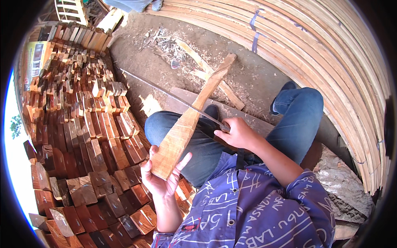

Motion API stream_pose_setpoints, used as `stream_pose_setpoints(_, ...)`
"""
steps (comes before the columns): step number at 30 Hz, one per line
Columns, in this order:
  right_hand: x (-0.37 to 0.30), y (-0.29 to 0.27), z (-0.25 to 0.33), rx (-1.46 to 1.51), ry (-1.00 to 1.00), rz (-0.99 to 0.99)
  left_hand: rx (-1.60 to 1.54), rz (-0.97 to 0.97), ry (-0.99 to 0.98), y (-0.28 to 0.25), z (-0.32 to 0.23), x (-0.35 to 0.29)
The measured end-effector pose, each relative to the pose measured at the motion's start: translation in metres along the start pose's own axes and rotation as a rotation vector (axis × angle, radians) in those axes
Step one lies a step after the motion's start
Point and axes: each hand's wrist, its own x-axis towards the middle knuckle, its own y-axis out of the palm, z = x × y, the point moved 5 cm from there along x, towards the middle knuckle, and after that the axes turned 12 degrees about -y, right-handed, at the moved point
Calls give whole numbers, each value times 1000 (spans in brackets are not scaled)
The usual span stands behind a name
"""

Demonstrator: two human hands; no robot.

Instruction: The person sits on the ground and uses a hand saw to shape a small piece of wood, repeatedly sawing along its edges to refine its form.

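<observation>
A carved piece of pale brown wood [175, 140] slants up over my lap, broad at the near end, narrow at the neck and flaring again at the far tip. My left hand [161, 177] holds its broad lower end, thumb and fingers along opposite edges. My right hand [237, 133] is closed around the handle of a long, thin metal file [157, 87]. The file crosses the wood at its narrow neck and points to the far left. Whether its edge presses on the wood, I cannot tell.
Stacked reddish-brown wood blocks [95, 153] fill the left side. Long curved-looking planks [314, 45] lie bundled at the right. Ahead on the dirt floor are shavings [165, 49], wood offcuts [229, 93] and a board [248, 118] by my feet. Another person's leg [132, 4] shows at the top.
</observation>
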Motion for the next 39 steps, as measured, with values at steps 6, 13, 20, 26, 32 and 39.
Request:
stream_pose_setpoints(6,-18,5,-19,40,115,10,214,98,-25,-4,13,1)
stream_pose_setpoints(13,-29,2,-36,-9,121,-86,692,132,-103,11,24,-2)
stream_pose_setpoints(20,-18,-24,-4,-121,78,-62,1093,-279,215,16,4,-20)
stream_pose_setpoints(26,-5,-12,0,-266,99,37,1209,-495,395,23,-3,-28)
stream_pose_setpoints(32,-2,2,-88,-331,265,-45,989,-520,340,-4,3,-33)
stream_pose_setpoints(39,-5,0,-67,-302,260,-8,978,-614,527,-3,14,-35)
